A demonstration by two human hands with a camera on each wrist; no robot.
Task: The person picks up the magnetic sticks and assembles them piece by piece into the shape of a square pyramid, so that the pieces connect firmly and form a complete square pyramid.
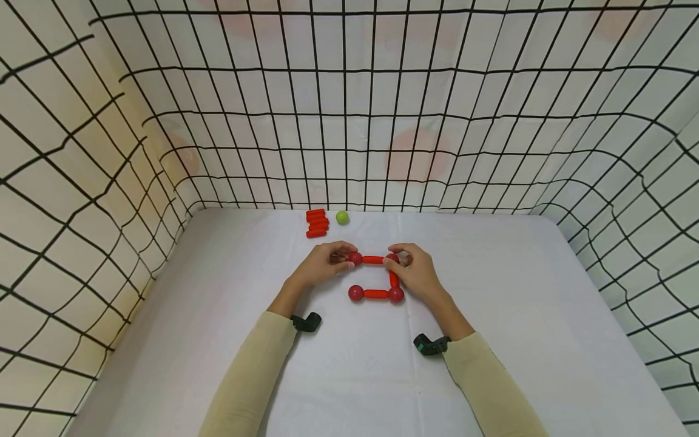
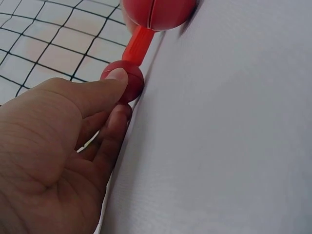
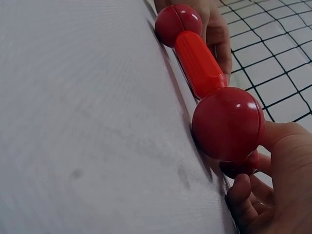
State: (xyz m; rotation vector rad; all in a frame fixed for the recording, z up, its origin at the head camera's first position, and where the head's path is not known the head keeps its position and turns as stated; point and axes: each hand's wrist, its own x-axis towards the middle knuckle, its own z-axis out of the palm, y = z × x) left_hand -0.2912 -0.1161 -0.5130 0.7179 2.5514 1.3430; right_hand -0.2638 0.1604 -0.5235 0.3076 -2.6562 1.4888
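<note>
Four-cornered toy frame on the white cloth, left side without a rod: dark red balls joined by bright red rods. My left hand (image 1: 326, 262) pinches the back left ball (image 2: 134, 83) between thumb and fingers. From that ball a back rod (image 1: 374, 260) runs to the back right ball (image 1: 393, 258), which my right hand (image 1: 416, 270) grips with thumb and fingers. A side rod (image 1: 394, 279) leads forward to the front right ball (image 3: 226, 124). The front rod (image 3: 199, 63) joins it to the front left ball (image 1: 356, 293), which no hand touches.
Several loose red rods (image 1: 317, 223) lie stacked side by side behind my left hand. Right of them sits a green ball (image 1: 342, 217). Black wire mesh (image 1: 344, 115) rises at the back and both sides of the white-covered table (image 1: 355, 376).
</note>
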